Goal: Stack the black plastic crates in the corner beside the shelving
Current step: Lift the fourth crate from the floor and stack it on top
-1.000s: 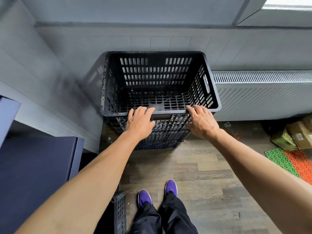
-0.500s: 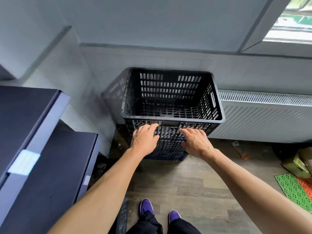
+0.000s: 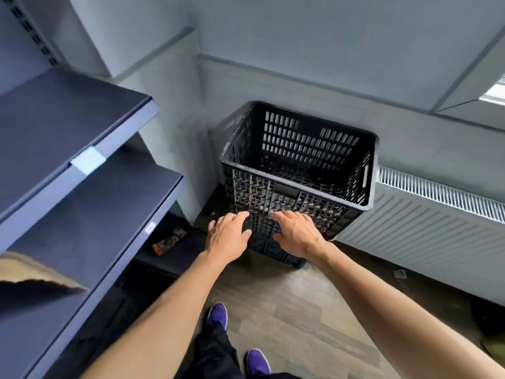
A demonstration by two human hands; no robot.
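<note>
— Where the walls meet, what stands beside the shelving (image 3: 82,165)?
— Black crate (image 3: 297,170), stacked atop another, against the radiator (image 3: 426,222).
— Hands?
— Left hand (image 3: 228,236) and right hand (image 3: 296,232): fingers spread flat, grasping nothing, before its front wall.

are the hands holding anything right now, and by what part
Nothing is held. The left hand and right hand lie open and flat against the near wall of the black crate, fingers spread.
</note>
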